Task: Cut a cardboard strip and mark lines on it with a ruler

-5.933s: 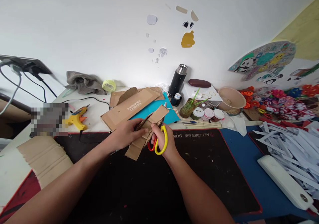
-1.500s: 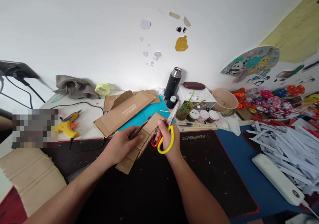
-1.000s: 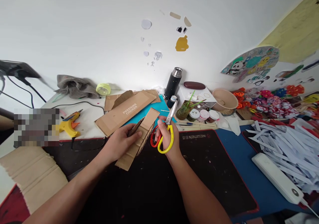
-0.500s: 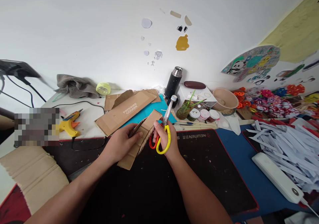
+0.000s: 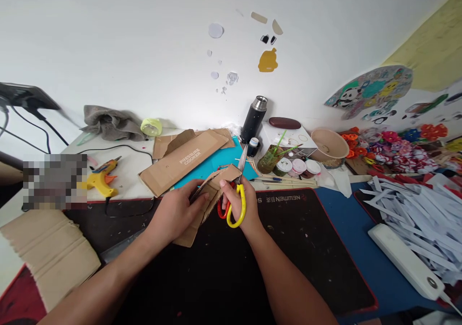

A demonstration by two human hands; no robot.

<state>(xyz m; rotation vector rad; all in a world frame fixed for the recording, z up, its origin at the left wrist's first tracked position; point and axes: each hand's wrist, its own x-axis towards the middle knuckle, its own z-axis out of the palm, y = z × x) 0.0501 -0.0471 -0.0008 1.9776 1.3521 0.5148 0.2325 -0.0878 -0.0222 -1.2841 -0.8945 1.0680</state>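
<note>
Left hand (image 5: 178, 209) partly hides cardboard (image 5: 213, 194); right hand (image 5: 250, 212) partly hides scissors (image 5: 243, 203).

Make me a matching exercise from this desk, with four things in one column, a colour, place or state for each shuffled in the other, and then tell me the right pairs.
Things:
1. Scissors
2. Glue gun
3. Flask
4. Towel

Descriptions:
A. Grey and crumpled
B. Black and silver, standing
C. Held in the right hand
D. Mainly yellow, lying at the left

Right pairs: 1-C, 2-D, 3-B, 4-A.
</note>
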